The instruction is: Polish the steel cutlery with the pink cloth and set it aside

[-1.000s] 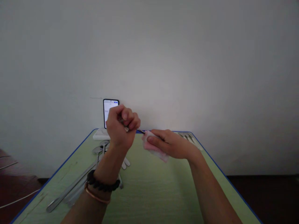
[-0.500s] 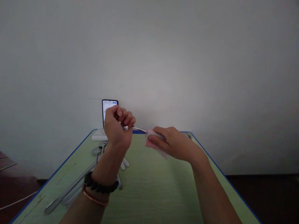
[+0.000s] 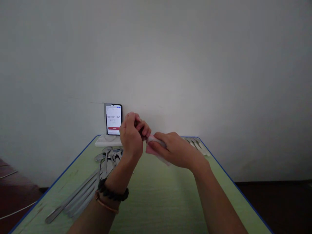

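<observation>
My left hand [image 3: 132,138] is closed in front of the wall, its curled fingers around the head of a metal piece of cutlery, seemingly a spoon. The spoon is almost wholly hidden at this moment. Right up against those fingers, my right hand [image 3: 177,148] pinches a folded pink and white cloth [image 3: 150,150] wrapped about the handle. A loose corner of the cloth hangs below the right hand. Left of and below my left wrist, several metal spoons and other cutlery [image 3: 99,157] lie in a pile, partly covered by my forearm.
A phone [image 3: 113,118] showing a running timer stands on a white base [image 3: 104,141] against the wall. Several forks or spoons [image 3: 196,144] lie side by side at the table's far right corner. The green table [image 3: 156,201] has a blue edge.
My left hand has shifted right to meet the cloth, so the bare metal neck between the hands no longer shows. My right hand has moved slightly left, uncovering the cutlery at the far right.
</observation>
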`<control>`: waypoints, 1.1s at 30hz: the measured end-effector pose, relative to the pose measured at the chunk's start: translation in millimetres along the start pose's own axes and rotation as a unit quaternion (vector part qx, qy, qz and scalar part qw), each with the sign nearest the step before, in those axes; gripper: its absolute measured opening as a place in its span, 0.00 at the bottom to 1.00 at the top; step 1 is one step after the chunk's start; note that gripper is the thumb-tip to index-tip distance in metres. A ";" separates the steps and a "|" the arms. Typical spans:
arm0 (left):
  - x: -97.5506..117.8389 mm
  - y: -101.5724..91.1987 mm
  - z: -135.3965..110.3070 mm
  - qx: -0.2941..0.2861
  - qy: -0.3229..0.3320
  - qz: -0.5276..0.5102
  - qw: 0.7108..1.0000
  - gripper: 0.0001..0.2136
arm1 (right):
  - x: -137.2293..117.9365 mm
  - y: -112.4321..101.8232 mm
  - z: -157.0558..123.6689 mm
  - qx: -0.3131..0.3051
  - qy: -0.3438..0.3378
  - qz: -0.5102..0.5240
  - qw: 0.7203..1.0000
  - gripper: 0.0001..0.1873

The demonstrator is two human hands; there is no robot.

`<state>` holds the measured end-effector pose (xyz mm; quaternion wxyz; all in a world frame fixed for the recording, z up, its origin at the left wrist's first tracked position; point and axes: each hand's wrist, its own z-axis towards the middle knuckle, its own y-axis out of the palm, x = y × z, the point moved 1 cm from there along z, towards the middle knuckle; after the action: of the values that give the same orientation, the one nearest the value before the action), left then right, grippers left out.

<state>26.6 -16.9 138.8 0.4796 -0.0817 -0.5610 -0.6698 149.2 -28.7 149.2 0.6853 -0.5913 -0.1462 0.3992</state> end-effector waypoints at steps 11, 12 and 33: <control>7.8 -36.8 25.9 0.070 0.025 -0.049 0.996 0.07 | 22.8 10.1 -3.7 -0.037 0.018 0.060 0.997 0.16; 7.8 -36.4 25.5 0.068 0.014 -0.053 0.996 0.07 | 24.0 10.1 -4.2 -0.036 0.022 0.063 0.997 0.16; -11.3 -31.7 22.2 0.061 -0.035 0.009 0.997 0.08 | 31.9 18.3 1.9 -0.037 0.009 0.095 0.995 0.17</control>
<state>-0.3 4.9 118.1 0.4695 -0.0810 -0.6165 -0.6269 161.4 -4.8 124.0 0.6230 -0.6313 -0.0983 0.4514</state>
